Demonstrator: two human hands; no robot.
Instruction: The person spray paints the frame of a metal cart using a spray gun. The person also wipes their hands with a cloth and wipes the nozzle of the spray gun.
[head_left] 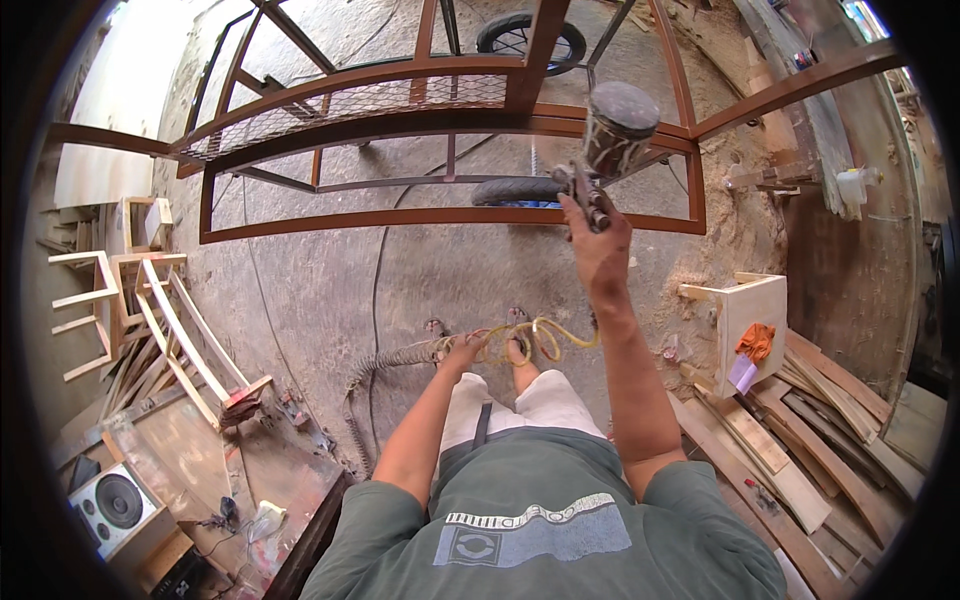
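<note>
My right hand (pixel 602 245) is raised and wrapped round the grip of a paint spray gun (pixel 585 195). The gun's paint-stained cup (pixel 620 125) sits on top, close to a reddish-brown metal frame (pixel 450 222) with a strip of wire mesh (pixel 350 113). Down by my thighs, my left hand (pixel 460 352) is closed round a hose. Yellow coils of the air hose (pixel 545 340) loop from there toward my right forearm, and a grey spiral hose (pixel 395 358) trails off to the left.
Two wheels, one a spoked wheel (pixel 530 42), show behind the frame. Wooden stool frames (pixel 165 300) and a speaker (pixel 120 500) are at left. To the right are a small wooden stool (pixel 750 320) bearing an orange cloth (pixel 757 342), and stacked planks (pixel 800 430). A dark cable (pixel 378 290) crosses the floor.
</note>
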